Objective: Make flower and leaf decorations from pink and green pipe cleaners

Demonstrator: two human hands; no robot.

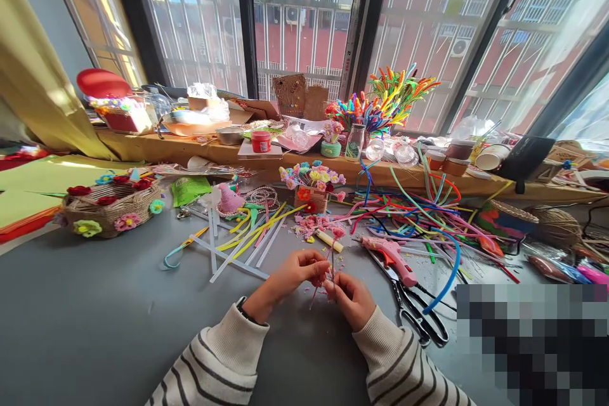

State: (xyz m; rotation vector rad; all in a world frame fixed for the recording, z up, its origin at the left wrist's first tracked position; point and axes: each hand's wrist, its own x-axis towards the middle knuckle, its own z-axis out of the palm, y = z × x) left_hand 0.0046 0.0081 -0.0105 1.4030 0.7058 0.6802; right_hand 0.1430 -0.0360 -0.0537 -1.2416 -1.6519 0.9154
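Both my hands meet just above the grey table, closed in a pinch. My left hand (304, 269) grips a thin pink pipe cleaner (314, 297), whose end pokes out below the fingers. My right hand (353, 299) pinches close beside it, around a thin dark upright piece (333, 257) whose kind I cannot make out. A fuzzy pink tuft (337, 233) shows just above the fingertips. Small pink clippings lie under and around my hands. Beyond them are a heap of pink scraps (311, 226) and a pale yellow glue stick or roll (330, 241).
At right lie a pink glue gun (390, 260), black-handled scissors (419, 317) and many loose pipe cleaners (409, 216). White and yellow strips (238, 254) lie at left, near a flower-trimmed basket (111, 209). A small flower pot (311, 201) stands ahead. Jars and cups line the sill.
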